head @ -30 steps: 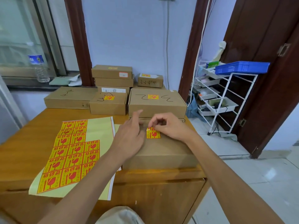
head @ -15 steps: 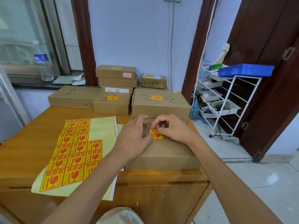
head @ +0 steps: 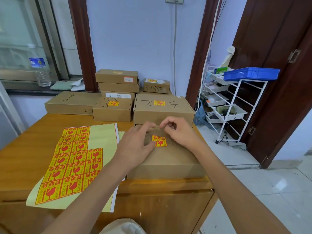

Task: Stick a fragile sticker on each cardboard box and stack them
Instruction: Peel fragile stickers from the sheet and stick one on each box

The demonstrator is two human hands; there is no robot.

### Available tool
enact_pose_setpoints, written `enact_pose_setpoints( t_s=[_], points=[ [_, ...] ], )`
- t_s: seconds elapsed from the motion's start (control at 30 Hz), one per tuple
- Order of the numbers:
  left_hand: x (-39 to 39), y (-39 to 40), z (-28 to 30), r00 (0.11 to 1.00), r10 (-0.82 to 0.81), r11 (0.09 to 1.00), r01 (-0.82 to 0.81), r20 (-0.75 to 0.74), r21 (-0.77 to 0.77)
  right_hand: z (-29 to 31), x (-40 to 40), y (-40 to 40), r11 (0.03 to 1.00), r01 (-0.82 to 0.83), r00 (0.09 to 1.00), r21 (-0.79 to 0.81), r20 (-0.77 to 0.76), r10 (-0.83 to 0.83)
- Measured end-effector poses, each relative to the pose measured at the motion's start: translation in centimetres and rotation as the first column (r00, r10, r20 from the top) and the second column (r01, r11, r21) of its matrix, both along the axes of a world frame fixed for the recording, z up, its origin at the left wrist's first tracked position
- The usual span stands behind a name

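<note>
Closest to you, the sticker sheet (head: 70, 164) lies flat on the surface (head: 23, 159) at about eight o'clock of your hands, with plenty of red-and-yellow labels left on it. Right in front, the near box (head: 167, 159) sits at the surface's right edge, and a fragile sticker (head: 159, 141) is already flat on its lid. Your left hand (head: 135, 147) rests on that lid at the sticker's nine o'clock, fingers relaxed and spread, thumb just touching the label's left edge. Your right hand (head: 179, 132) hovers at its one o'clock, fingers loosely curled, gripping nothing that shows.

Judging from that, this box looks labelled and only needs a last press before it gets stacked. Further out at twelve o'clock, the big box (head: 162, 110) carries its sticker, and so does the small box (head: 112, 109) to its left. Behind them the back stack (head: 118, 81) shows a label on top, and the little box (head: 156, 86) beside it has one too. The long flat box (head: 70, 103) at ten o'clock shows only handwriting, so it likely remains to be done.
</note>
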State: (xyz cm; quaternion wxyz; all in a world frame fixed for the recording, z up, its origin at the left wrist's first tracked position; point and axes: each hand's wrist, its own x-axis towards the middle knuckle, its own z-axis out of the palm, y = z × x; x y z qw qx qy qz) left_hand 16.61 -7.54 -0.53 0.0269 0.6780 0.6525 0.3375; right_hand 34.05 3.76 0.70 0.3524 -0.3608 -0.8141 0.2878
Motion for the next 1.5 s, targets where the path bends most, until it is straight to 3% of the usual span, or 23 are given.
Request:
enact_pose_setpoints(
  t_s=[0.27,0.47,0.6,0.67,0.77,0.93,1.17,1.33,1.5],
  points=[
    [-0.2,0.5,-0.5,1.000,0.008,1.000,-0.008,-0.009,-0.024,0.1,-0.2,-0.6,1.000,-0.007,0.998,0.002,0.065,0.007],
    [-0.3,0.4,-0.2,1.000,0.007,0.998,-0.008,-0.010,-0.055,0.4,-0.5,-1.0,0.988,-0.132,0.940,0.081,0.327,0.099],
    [-0.2,0.2,0.1,1.000,0.001,0.997,-0.002,-0.021,-0.071,-0.1,0.6,-1.5,0.972,-0.154,0.919,0.178,0.386,0.075],
    [-0.1,0.2,0.1,1.000,-0.009,0.997,0.007,-0.025,-0.076,-0.5,1.1,-2.2,0.959,-0.127,0.933,0.255,0.358,0.028],
    [-0.2,0.5,-0.2,0.998,-0.031,0.996,0.026,-0.054,-0.089,-0.3,1.2,-2.7,0.964,-0.095,0.953,0.249,0.301,0.017],
    [-0.4,0.6,-0.3,0.997,-0.045,0.994,0.038,-0.068,-0.101,0.0,0.9,-3.3,0.960,-0.098,0.938,0.263,0.347,0.000],
    [-0.4,0.8,-0.4,0.996,-0.052,0.993,0.044,-0.071,-0.111,-0.2,1.2,-2.4,0.993,-0.035,0.984,0.111,0.176,0.015],
    [-0.5,0.9,-0.6,0.997,-0.054,0.995,0.050,-0.046,-0.083,-0.5,1.2,-2.3,0.987,-0.088,0.967,0.135,0.251,0.052],
    [-0.6,0.8,-0.6,0.999,-0.047,0.998,0.046,-0.023,-0.052,-0.2,1.4,-2.3,0.996,-0.065,0.985,0.063,0.167,0.054]
  ],
)
